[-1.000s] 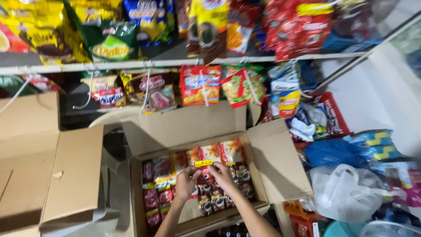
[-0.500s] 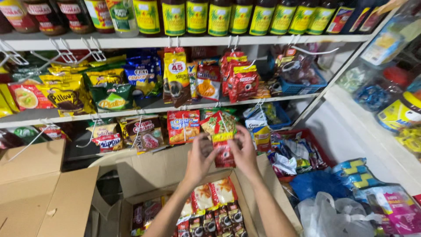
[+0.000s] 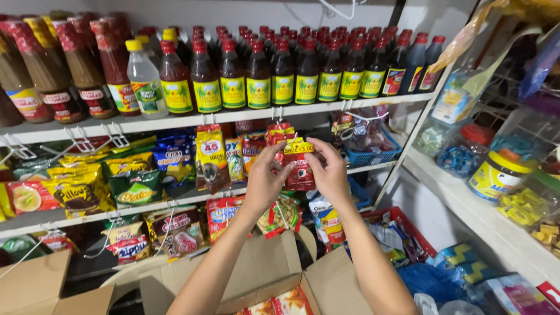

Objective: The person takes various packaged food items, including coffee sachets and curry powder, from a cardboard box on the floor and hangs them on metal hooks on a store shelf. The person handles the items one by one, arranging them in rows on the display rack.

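Pinching a red sachet strip point(image 3: 298, 166) by its yellow top between them, left hand point(image 3: 265, 181) and right hand point(image 3: 329, 172) hold it just under the bottle shelf's front edge point(image 3: 245, 115).

Red sachet strip point(image 3: 298, 169) with yellow header, apparently; dark bottles point(image 3: 283, 70), yellow labels

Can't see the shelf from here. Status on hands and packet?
Left hand and right hand both gripping red sachet strip, raised at the hooks under the bottle shelf. Hanging snack packs crowd the left side.
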